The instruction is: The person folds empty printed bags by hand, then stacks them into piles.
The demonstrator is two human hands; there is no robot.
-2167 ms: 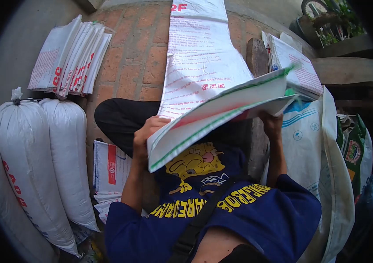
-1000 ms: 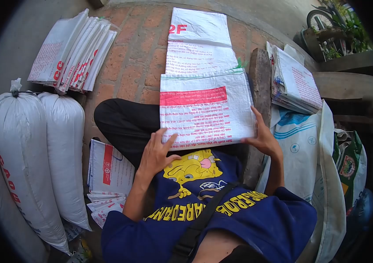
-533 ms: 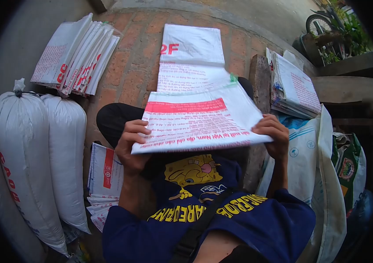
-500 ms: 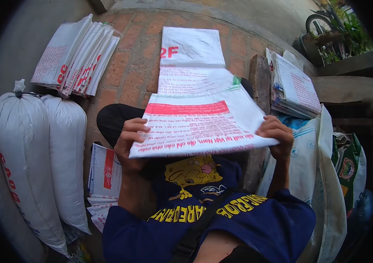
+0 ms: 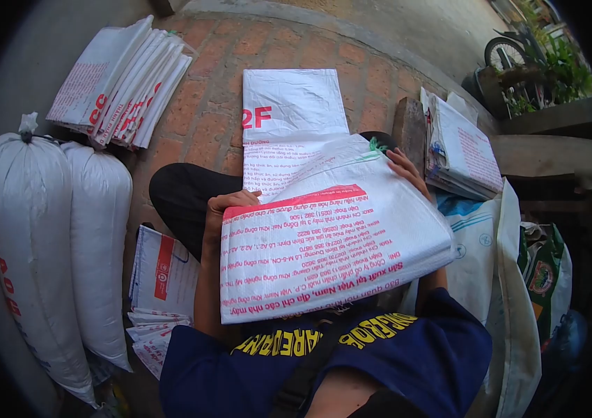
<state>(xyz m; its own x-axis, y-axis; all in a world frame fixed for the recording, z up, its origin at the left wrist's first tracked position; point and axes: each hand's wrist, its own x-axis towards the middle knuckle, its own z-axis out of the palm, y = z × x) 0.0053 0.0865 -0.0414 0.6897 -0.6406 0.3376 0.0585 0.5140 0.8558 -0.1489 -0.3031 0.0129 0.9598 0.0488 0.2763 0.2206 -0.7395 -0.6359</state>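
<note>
A white woven sack with red print (image 5: 331, 244) lies partly folded over my lap, its printed flap covering my shirt front. My left hand (image 5: 230, 203) is closed on the upper left edge of this sack. At its upper right corner, beside a green thread, my right hand (image 5: 409, 171) has its fingers over the edge, with the palm and thumb hidden. The far part of the sack, marked "2F" (image 5: 292, 101), stretches away over the brick floor.
Folded sacks are stacked at upper left (image 5: 118, 83) and upper right (image 5: 464, 143). Two full white sacks (image 5: 38, 244) stand on the left, beside smaller folded sacks (image 5: 164, 268). A wooden beam (image 5: 409, 136) and a large pale sack (image 5: 477, 237) lie on the right.
The near flap of the sack has come down toward my body and now shows more print. My left hand has moved up to its top edge, and my right hand up to the corner.
</note>
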